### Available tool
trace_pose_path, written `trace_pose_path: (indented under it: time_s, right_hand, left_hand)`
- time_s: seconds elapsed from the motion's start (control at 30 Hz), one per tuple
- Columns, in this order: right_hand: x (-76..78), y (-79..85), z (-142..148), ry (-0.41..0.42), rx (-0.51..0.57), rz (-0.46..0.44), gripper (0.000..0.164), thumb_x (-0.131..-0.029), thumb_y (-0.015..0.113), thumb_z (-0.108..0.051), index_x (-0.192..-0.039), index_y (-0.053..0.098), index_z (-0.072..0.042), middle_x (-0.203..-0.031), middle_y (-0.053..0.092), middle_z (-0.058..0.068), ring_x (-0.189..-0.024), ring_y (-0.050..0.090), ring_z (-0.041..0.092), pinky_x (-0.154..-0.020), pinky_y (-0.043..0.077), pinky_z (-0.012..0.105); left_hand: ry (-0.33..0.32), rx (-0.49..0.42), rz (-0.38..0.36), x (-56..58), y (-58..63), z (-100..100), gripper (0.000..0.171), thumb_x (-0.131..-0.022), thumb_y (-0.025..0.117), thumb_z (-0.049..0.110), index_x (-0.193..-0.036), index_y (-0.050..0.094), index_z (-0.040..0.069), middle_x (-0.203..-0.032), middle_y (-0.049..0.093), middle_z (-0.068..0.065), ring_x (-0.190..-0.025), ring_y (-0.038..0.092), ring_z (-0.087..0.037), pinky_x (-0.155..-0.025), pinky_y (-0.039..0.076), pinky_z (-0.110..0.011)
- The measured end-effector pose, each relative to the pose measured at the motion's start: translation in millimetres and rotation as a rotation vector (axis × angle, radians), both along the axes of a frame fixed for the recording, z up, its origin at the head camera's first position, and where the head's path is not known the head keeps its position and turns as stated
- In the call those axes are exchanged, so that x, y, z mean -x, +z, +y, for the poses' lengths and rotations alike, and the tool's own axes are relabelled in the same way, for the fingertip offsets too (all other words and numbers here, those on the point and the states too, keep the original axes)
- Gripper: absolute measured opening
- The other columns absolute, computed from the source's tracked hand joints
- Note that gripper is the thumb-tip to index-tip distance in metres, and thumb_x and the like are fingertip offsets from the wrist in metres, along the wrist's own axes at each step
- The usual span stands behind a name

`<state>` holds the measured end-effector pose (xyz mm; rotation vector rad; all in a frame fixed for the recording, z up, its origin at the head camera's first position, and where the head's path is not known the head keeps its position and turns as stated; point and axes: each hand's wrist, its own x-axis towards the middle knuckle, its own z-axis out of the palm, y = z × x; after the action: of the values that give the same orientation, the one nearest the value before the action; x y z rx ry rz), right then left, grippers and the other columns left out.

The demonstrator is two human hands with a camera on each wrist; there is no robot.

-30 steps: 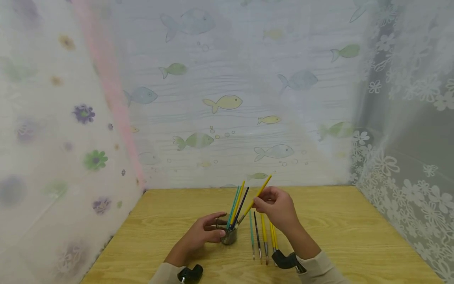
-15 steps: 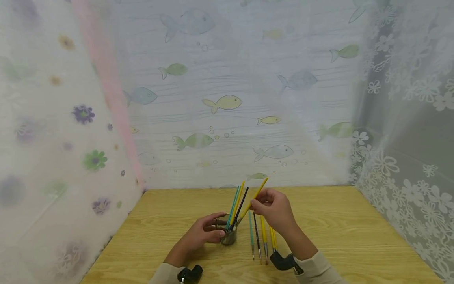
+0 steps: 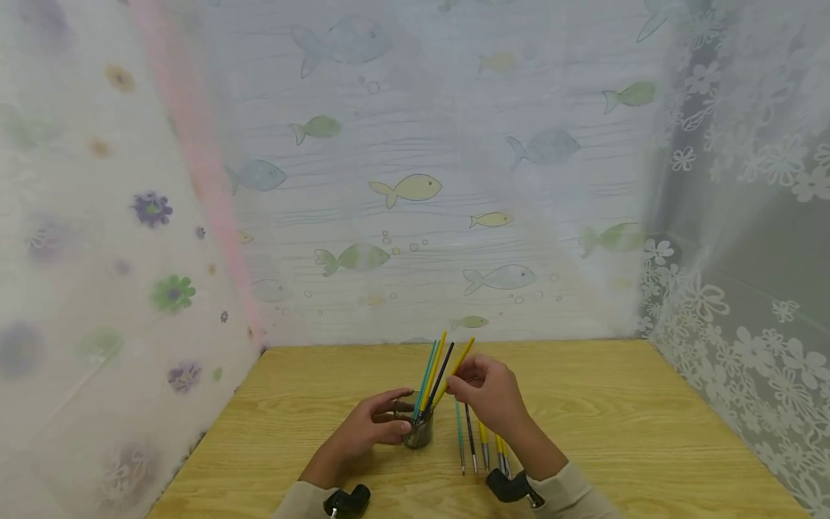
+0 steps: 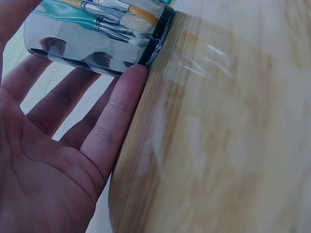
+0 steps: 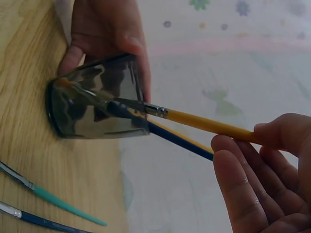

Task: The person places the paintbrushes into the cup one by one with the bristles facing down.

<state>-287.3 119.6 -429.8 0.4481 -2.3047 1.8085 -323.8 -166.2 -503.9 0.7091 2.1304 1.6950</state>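
- Smoky grey and see-through, the cup (image 5: 97, 99) stands around the middle of the desk (image 3: 292, 432), apparently upright on its base, its mouth up so that brushes can lean inside
- Left hand (image 3: 372, 425): wrapped loosely round the cup's left side, thumb towards the near side and a finger reaching along the far side, the fingers only gently bent; this hold looks meant to stop the cup tipping or sliding
- Right hand (image 3: 496, 396): thumb and index finger pinch a held yellow brush (image 3: 464, 353) by its handle, while the other fingers curve beside it
- That brush slopes down to the left, its metal collar crossing the rim and its bristle end inside the cup; the grip on the handle presumably keeps the fingers clear of the rim
- At least one upright teal brush (image 3: 426, 375), a leaning yellow brush (image 3: 434, 369) and a dark blue brush (image 3: 442, 375) rest in the cup, handles up and bristles down
- Right of the cup, a lying teal brush (image 3: 460, 432), a lying dark brush (image 3: 470, 440) and lying yellow brushes (image 3: 483, 434) form a row, bristle ends nearest the person, probably spaced for easy picking; the right arm partly hides them
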Motion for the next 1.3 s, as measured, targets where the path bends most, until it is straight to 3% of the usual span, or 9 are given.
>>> trace_pose_path:
  time_s: [0.2, 0.37, 0.5, 0.73, 0.97, 1.3]
  right_hand:
    - [-1.7, -5.7, -7, 0.031, -0.02, -0.011, 0.014, -0.095, 0.077, -0.018, -0.103, 0.072, -0.009, -0.091, 0.076, 0.004, -0.08, 0.074, 0.017, -0.071, 0.063, 0.034]
    - [1.9, -13.4, -10, 0.052, -0.065, 0.035, 0.013, -0.095, 0.077, -0.019, -0.103, 0.072, -0.009, -0.089, 0.076, 0.003, -0.076, 0.073, 0.014, -0.07, 0.063, 0.037]
    - [3.7, -17.6, -13, 0.047, -0.094, 0.035, 0.013, -0.096, 0.076, -0.02, -0.102, 0.072, -0.009, -0.087, 0.076, 0.001, -0.074, 0.072, 0.012, -0.065, 0.06, 0.028]
    - [3.3, -19.7, -14, 0.06, -0.133, 0.013, 0.015, -0.097, 0.075, -0.021, -0.103, 0.072, -0.007, -0.089, 0.076, 0.003, -0.077, 0.073, 0.013, -0.066, 0.06, 0.026]
    - [3.8, -9.8, -3, 0.014, -0.094, -0.005, 0.018, -0.096, 0.076, -0.022, -0.107, 0.074, -0.008, -0.095, 0.078, 0.006, -0.079, 0.073, 0.014, -0.07, 0.063, 0.034]
    - [7.5, 7.5, 26, -0.077, 0.014, -0.027, 0.023, -0.095, 0.078, -0.024, -0.111, 0.074, -0.008, -0.102, 0.077, 0.011, -0.091, 0.076, 0.023, -0.077, 0.064, 0.031]
  left_hand:
    - [0.0, 0.0, -0.007, 0.2, 1.1, 0, 0.064, -0.104, 0.066, 0.025, -0.161, 0.039, 0.016, -0.147, 0.058, -0.016, -0.128, 0.064, -0.031, -0.092, 0.061, -0.044]
    - [-0.005, -0.003, -0.006, 0.9, 1.8, -1, 0.064, -0.104, 0.065, 0.024, -0.161, 0.038, 0.016, -0.147, 0.058, -0.017, -0.128, 0.063, -0.031, -0.092, 0.061, -0.044]
    - [-0.005, -0.007, -0.007, 1.6, 1.4, -1, 0.063, -0.104, 0.066, 0.024, -0.161, 0.039, 0.016, -0.147, 0.058, -0.016, -0.128, 0.063, -0.031, -0.092, 0.061, -0.044]
    - [-0.004, -0.017, -0.011, -0.5, 0.3, -2, 0.063, -0.104, 0.065, 0.021, -0.161, 0.038, 0.014, -0.147, 0.058, -0.019, -0.128, 0.063, -0.032, -0.091, 0.061, -0.045]
    - [0.008, -0.006, -0.015, 0.0, -0.7, -1, 0.064, -0.104, 0.067, 0.024, -0.161, 0.04, 0.017, -0.148, 0.057, -0.018, -0.128, 0.064, -0.032, -0.091, 0.062, -0.045]
    - [0.003, 0.008, -0.011, 0.6, 0.6, 0, 0.063, -0.104, 0.066, 0.025, -0.161, 0.04, 0.017, -0.149, 0.057, -0.017, -0.128, 0.064, -0.032, -0.092, 0.061, -0.044]
